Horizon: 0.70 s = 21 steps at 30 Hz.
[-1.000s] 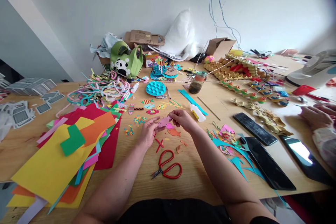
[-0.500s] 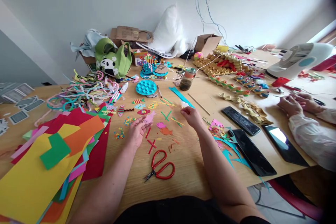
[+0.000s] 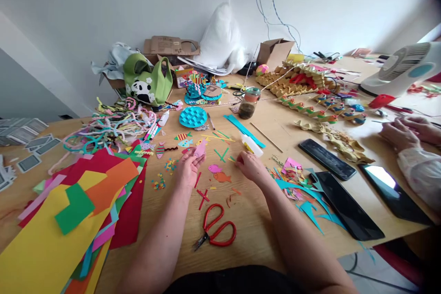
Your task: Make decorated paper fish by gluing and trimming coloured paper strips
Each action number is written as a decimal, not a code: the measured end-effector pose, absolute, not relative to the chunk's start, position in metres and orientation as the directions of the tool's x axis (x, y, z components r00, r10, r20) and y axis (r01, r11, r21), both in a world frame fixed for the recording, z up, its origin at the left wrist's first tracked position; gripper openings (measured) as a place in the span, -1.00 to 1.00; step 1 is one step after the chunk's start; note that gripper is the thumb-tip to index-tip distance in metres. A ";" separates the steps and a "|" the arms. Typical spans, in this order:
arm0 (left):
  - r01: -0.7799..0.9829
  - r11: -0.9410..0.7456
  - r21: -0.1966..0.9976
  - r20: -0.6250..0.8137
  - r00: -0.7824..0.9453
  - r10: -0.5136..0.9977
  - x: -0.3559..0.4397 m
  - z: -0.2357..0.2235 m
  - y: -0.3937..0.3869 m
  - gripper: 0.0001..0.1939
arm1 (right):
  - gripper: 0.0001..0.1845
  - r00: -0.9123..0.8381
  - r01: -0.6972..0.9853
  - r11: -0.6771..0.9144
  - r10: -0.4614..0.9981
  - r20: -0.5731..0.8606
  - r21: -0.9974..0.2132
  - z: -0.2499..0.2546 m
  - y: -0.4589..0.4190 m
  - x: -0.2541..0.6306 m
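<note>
My left hand [image 3: 187, 168] is closed on a pink paper fish cutout [image 3: 200, 148], held just above the wooden table [image 3: 248, 234]. My right hand [image 3: 251, 166] rests on the table with curled fingers, its fingertips at a small green paper strip [image 3: 231, 159]; whether it pinches anything is unclear. A white glue bottle [image 3: 251, 145] lies just beyond that hand. Between my hands lie a pink fish [image 3: 214, 168] and an orange fish [image 3: 223, 177]. Red scissors [image 3: 215, 230] lie nearer to me, with crossed red strips [image 3: 202, 195] above them.
Coloured paper sheets [image 3: 69, 211] are piled at the left, pipe cleaners [image 3: 110, 121] and a green panda bag [image 3: 148, 83] behind. Teal scraps [image 3: 310, 200] and three dark phones [image 3: 327, 159] lie right. Another person's hands [image 3: 406, 131] work at far right, by a fan [image 3: 403, 68].
My right hand left the glue bottle and came down to the table by the green strips. My left hand kept the pink fish and lifted it slightly. The view shifted a little.
</note>
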<state>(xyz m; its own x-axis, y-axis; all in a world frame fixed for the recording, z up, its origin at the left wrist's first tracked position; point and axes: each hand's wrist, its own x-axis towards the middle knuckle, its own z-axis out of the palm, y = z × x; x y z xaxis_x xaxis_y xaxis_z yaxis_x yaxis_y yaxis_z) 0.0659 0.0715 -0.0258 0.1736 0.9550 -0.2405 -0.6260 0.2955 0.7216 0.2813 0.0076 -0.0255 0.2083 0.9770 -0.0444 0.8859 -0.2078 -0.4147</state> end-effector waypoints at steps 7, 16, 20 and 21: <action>-0.596 0.315 0.739 -0.232 0.213 0.949 0.068 -0.034 0.071 -0.69 | -0.92 0.189 0.899 -0.204 0.979 -0.076 -0.387 -0.030 0.010 0.284; -0.619 0.281 0.733 -0.236 0.156 0.959 0.062 -0.031 0.078 -0.65 | -0.87 0.209 0.847 -0.116 0.970 0.123 -0.519 -0.025 0.011 0.282; -0.611 0.279 0.741 -0.247 0.138 0.959 0.060 -0.030 0.081 -0.67 | -0.88 0.142 0.839 -0.014 0.971 0.194 -0.544 -0.021 0.017 0.272; -0.610 0.276 0.743 -0.245 0.136 0.960 0.060 -0.030 0.081 -0.67 | -0.88 0.124 0.837 0.008 0.971 0.204 -0.547 -0.020 0.019 0.270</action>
